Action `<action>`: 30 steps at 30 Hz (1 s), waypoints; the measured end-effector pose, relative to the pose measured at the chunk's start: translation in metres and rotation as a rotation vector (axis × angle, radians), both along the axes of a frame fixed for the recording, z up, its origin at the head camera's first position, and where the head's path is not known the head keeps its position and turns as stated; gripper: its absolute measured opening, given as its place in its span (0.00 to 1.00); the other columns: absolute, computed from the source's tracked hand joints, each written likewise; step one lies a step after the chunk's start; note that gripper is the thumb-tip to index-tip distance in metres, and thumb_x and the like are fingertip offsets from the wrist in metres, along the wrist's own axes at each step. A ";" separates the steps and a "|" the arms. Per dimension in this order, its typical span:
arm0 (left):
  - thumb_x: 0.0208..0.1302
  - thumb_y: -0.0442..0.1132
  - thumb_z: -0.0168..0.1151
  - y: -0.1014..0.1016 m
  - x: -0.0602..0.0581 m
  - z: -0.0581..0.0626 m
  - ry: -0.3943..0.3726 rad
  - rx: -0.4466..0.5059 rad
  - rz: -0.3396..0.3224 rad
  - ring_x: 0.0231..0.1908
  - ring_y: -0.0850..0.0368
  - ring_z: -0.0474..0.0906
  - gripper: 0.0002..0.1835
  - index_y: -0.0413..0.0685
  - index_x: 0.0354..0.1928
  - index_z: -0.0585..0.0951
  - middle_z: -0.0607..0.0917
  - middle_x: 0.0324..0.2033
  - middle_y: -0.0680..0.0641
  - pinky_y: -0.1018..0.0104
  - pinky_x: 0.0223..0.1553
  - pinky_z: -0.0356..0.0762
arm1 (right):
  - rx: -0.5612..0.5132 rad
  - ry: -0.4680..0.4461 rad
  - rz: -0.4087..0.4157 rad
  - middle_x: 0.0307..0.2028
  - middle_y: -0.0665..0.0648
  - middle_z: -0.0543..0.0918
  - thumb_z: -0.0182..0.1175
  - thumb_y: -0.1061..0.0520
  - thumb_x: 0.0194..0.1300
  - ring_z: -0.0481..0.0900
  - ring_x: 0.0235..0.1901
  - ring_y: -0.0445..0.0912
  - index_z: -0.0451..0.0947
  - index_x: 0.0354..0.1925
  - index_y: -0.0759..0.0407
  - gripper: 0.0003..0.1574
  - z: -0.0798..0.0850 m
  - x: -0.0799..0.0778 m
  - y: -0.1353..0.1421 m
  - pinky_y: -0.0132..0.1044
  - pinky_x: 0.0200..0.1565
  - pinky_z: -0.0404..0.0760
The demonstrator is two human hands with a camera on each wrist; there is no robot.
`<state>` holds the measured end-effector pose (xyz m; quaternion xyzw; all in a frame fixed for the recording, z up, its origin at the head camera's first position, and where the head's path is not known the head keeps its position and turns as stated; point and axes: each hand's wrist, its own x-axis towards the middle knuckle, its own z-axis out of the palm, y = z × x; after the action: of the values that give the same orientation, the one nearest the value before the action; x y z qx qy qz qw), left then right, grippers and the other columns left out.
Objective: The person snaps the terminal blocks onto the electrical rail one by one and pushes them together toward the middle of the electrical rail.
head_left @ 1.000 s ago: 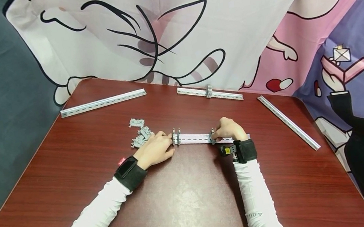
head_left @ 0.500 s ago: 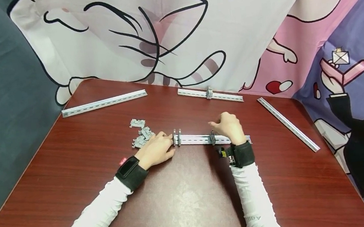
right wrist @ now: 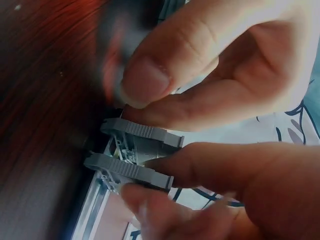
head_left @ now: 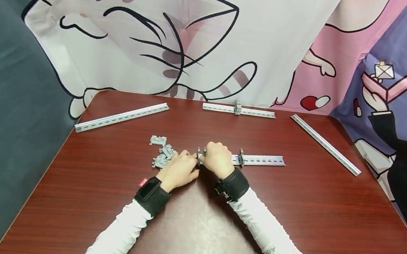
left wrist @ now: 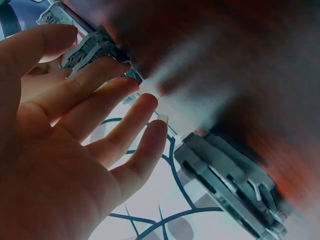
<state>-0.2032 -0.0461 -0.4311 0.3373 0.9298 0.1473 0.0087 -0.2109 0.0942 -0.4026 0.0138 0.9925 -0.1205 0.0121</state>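
The slotted silver rail [head_left: 264, 159] lies flat, slanting slightly in the head view; two slim grey clips [right wrist: 135, 131] stand upright across its left end, parallel and apart; the right hand [head_left: 218, 159] pinches one of them; a third clip [head_left: 241, 157] stands upright farther right along it.

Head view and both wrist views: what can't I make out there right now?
Head view: a stretch of the front rail, hidden by the right hand.
Head view: how many pieces make up the clip cluster; too small.
Left wrist view: parts of the paired clips, hidden by the left hand.
Right wrist view: exact contact on the lower clip; the fingertip in front is blurred.
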 end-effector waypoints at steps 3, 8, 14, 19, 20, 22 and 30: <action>0.61 0.40 0.61 0.002 -0.001 0.001 -0.005 0.000 0.003 0.44 0.48 0.75 0.14 0.50 0.18 0.73 0.86 0.44 0.44 0.54 0.41 0.70 | 0.007 0.010 -0.015 0.30 0.65 0.86 0.69 0.47 0.54 0.85 0.31 0.61 0.78 0.19 0.59 0.19 0.000 -0.001 0.001 0.53 0.28 0.81; 0.62 0.40 0.60 0.003 -0.002 0.002 -0.008 0.003 -0.001 0.45 0.48 0.75 0.13 0.50 0.19 0.75 0.85 0.42 0.46 0.55 0.41 0.71 | 0.025 0.005 -0.030 0.31 0.64 0.86 0.70 0.49 0.52 0.85 0.32 0.61 0.80 0.21 0.59 0.16 0.002 -0.002 0.004 0.52 0.28 0.81; 0.61 0.40 0.60 0.003 -0.002 0.004 -0.004 0.009 -0.006 0.44 0.48 0.75 0.13 0.49 0.19 0.75 0.85 0.44 0.46 0.55 0.40 0.71 | 0.027 -0.003 -0.028 0.25 0.60 0.84 0.69 0.53 0.51 0.84 0.29 0.59 0.72 0.13 0.55 0.18 0.003 -0.002 0.012 0.51 0.26 0.79; 0.62 0.40 0.60 0.002 -0.001 0.004 0.008 0.013 0.003 0.45 0.48 0.76 0.12 0.48 0.20 0.76 0.86 0.46 0.46 0.54 0.41 0.72 | 0.032 -0.017 -0.042 0.22 0.58 0.82 0.68 0.53 0.51 0.84 0.28 0.58 0.65 0.10 0.52 0.24 0.003 -0.003 0.022 0.50 0.26 0.79; 0.62 0.41 0.60 0.002 -0.001 0.004 0.012 0.014 0.005 0.45 0.48 0.76 0.12 0.48 0.21 0.77 0.86 0.45 0.46 0.54 0.41 0.72 | 0.037 -0.018 -0.045 0.23 0.59 0.83 0.68 0.53 0.51 0.84 0.29 0.59 0.64 0.10 0.51 0.25 0.002 -0.003 0.025 0.51 0.27 0.79; 0.62 0.41 0.60 0.002 -0.001 0.004 0.015 0.014 0.009 0.46 0.48 0.76 0.11 0.48 0.22 0.78 0.86 0.46 0.46 0.54 0.42 0.72 | 0.038 -0.016 -0.052 0.23 0.59 0.83 0.67 0.54 0.50 0.84 0.29 0.59 0.64 0.09 0.51 0.24 0.002 -0.002 0.029 0.51 0.28 0.79; 0.64 0.41 0.59 0.000 0.000 0.002 -0.021 0.010 0.019 0.47 0.48 0.76 0.11 0.47 0.24 0.80 0.83 0.55 0.44 0.52 0.45 0.71 | 0.048 -0.037 -0.087 0.22 0.58 0.82 0.66 0.54 0.49 0.83 0.29 0.58 0.63 0.09 0.50 0.24 0.002 -0.001 0.047 0.52 0.28 0.80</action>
<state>-0.2029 -0.0457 -0.4295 0.3269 0.9320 0.1555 0.0157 -0.2122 0.1414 -0.4010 0.0596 0.9932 -0.0968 0.0248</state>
